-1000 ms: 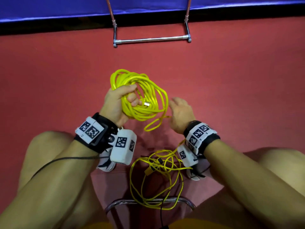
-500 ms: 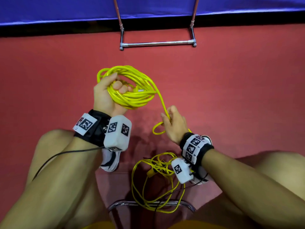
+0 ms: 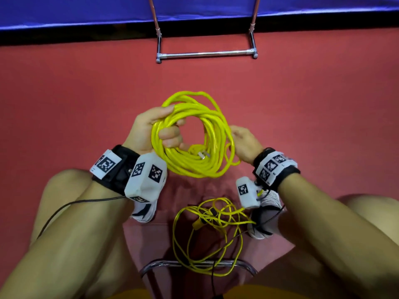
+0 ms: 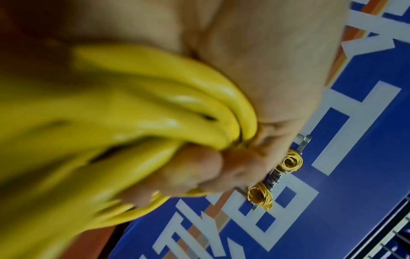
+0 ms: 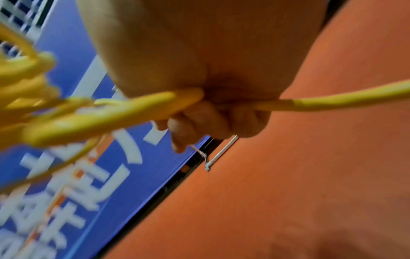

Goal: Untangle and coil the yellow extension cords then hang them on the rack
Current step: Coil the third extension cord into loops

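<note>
- two bare hands hold one glossy yellow coil of round, smooth cord, wound in many loops above the red floor.
- the left hand is closed round the coil's left side, fingers curled through the ring and thumb on top; the left wrist view shows the strands bunched in its fist.
- the right hand is at the coil's right edge, its fingers curled round a single strand that runs out past the palm.
- a metal-tipped plug lies inside the ring, low down.
- a thinner, loose yellow tangle lies on the floor below the hands, between the shoes, draped over a chrome bar.
- the shiny tubular rack foot stands well beyond the coil, against a blue banner.
- two small coils hang on the rack, seen in the left wrist view.
</note>
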The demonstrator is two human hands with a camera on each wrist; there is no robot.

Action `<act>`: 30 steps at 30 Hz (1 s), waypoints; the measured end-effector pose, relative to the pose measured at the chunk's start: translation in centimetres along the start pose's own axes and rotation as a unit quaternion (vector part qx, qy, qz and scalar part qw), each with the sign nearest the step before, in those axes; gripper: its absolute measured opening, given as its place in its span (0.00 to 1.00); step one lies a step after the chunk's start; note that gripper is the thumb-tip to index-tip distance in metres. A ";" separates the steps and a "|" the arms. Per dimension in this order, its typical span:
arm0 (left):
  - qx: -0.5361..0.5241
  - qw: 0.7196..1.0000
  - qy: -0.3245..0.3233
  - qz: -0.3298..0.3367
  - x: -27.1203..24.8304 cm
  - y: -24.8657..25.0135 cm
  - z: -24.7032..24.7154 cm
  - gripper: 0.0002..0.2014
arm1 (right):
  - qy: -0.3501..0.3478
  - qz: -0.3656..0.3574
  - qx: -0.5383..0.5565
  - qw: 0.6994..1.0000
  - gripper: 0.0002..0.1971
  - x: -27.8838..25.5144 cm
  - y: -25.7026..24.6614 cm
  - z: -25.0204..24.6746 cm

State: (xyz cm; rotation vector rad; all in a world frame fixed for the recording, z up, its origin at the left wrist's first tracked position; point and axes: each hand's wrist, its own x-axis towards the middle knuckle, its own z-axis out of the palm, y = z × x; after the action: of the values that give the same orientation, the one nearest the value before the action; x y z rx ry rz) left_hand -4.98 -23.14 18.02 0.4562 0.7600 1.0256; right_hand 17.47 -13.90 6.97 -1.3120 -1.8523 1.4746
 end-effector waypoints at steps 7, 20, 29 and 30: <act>-0.146 0.968 0.119 0.166 1.0 1.0 -0.4 0.13 | -0.082 0.061 -0.080 0.992 0.21 -1.8 0.6 3.1; -0.149 0.938 0.191 0.249 2.9 0.0 -1.8 0.20 | -0.100 -0.100 -0.202 0.969 0.23 -6.0 -1.0 4.8; -0.060 0.918 0.240 0.309 4.3 -0.6 -0.3 0.11 | -0.036 -0.018 -0.135 0.990 0.18 -6.6 -2.9 5.4; -0.030 0.910 0.255 0.326 4.5 -0.9 0.0 0.11 | -0.034 0.005 -0.079 0.996 0.19 -6.6 -3.1 5.5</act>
State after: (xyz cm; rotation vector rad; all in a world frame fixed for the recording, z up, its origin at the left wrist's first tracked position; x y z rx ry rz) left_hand -3.08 -19.58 15.83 0.3972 1.0672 1.8385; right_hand 14.91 -22.34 9.35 -1.3608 -2.0457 1.4178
